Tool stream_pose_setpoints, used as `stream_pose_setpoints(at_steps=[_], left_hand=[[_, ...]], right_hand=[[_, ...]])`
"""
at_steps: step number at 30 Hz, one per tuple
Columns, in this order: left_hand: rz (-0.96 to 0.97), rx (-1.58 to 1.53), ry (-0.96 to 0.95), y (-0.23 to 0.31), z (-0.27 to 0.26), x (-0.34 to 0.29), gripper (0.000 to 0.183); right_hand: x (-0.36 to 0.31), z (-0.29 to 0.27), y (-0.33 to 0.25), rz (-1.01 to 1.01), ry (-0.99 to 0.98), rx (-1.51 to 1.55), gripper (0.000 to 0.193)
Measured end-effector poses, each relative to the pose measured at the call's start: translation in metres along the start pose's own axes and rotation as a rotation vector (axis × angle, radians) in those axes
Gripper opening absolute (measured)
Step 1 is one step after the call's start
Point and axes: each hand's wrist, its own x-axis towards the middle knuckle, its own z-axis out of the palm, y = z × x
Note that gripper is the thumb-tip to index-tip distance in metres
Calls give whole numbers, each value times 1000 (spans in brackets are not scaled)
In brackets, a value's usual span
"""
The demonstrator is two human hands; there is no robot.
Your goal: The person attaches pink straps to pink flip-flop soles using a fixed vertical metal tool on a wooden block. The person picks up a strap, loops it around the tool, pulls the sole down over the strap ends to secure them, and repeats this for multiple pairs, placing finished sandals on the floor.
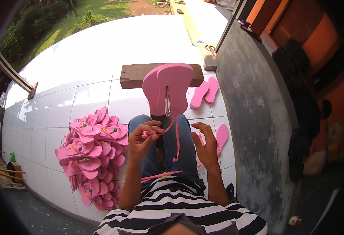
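Observation:
Pink flip-flop soles [174,80] stand upright against a wooden block [132,75], one overlapping another. A looped metal wire tool [167,102] hangs down from a hole in the front sole. From that sole's lower end trails a pink strap [178,137], one leg of it dangling over my knees. My left hand [140,139] pinches the strap's other leg near its end. To the right, my right hand [205,149] is raised with thumb and fingers apart, and nothing shows between them. Another pink strap [164,176] with a small yellow flower lies across my lap.
At my left is a large heap of pink flip-flops [89,156], some bearing small flowers. On the right floor lie two loose pink soles [199,95] and another sole [221,136]. Scissors [210,49] rest on a ledge beside the grey wall [254,113].

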Motion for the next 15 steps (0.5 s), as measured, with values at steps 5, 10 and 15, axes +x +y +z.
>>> stream_pose_setpoints(at_steps=[5,10,15], left_hand=[[-148,-193,-133,-6,25,-2,12],[-176,-237,-198,-7,26,0,12],[-195,-240,-166,-9,20,5,13]], right_hand=[[17,15,-47,-201,-194,374,27],[25,21,-37,-176,-285,780,20],[38,33,-40,-140,-246,920,16]])
